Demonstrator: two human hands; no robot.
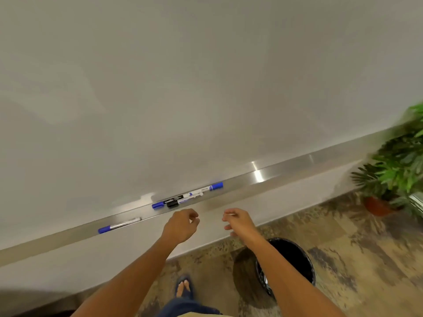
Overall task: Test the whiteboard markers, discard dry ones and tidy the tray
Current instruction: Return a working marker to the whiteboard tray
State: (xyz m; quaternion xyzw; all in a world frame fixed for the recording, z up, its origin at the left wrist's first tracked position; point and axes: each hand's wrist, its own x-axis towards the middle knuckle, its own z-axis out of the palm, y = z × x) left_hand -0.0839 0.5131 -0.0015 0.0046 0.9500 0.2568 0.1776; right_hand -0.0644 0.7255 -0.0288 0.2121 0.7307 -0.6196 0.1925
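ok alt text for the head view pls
Two empty hands, left hand and right hand, reach toward markers clustered on a whiteboard's metal tray. One blue-capped marker lies apart on the left; a black bin stands on the floor below.

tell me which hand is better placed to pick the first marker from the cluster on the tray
Likely the left hand: it hovers empty just below the marker cluster; the right hand sits further right.

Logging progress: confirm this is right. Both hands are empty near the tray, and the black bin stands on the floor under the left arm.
One slip: the head view shows the bin under the right arm. Left hand and right hand are empty near the tray.
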